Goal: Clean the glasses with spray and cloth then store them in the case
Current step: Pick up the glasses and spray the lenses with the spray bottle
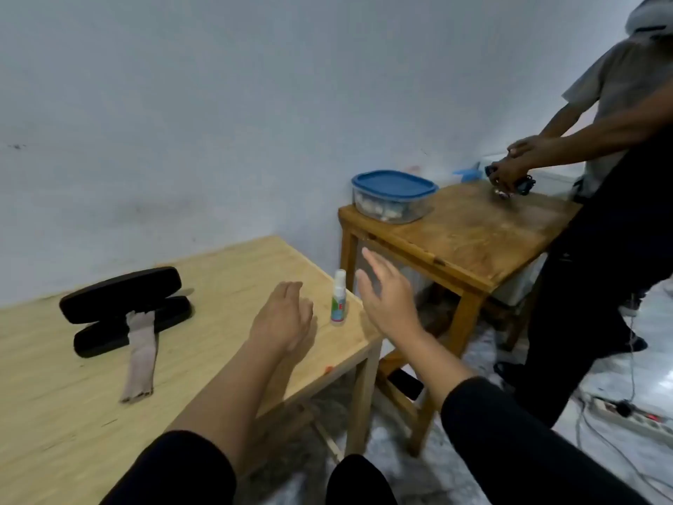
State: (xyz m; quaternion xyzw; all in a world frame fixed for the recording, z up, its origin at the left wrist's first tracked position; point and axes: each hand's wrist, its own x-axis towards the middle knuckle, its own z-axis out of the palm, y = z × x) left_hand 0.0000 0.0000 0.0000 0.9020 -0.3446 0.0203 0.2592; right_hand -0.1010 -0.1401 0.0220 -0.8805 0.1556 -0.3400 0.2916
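A black glasses case (124,310) lies open on the light wooden table (91,388) at the left, its lid tipped up. A grey cloth (141,353) hangs out of the case onto the tabletop. I see no glasses; the case's inside is hidden. A small white spray bottle (338,298) with a green and blue label stands upright near the table's right edge. My left hand (282,315) hovers just left of the bottle, fingers relaxed, holding nothing. My right hand (388,298) is raised just right of the bottle, fingers spread and empty.
A darker wooden table (469,235) stands to the right, bearing a clear container with a blue lid (393,196). Another person (601,198) stands at its far side, handling a small dark object. A power strip (633,413) and cables lie on the floor at right.
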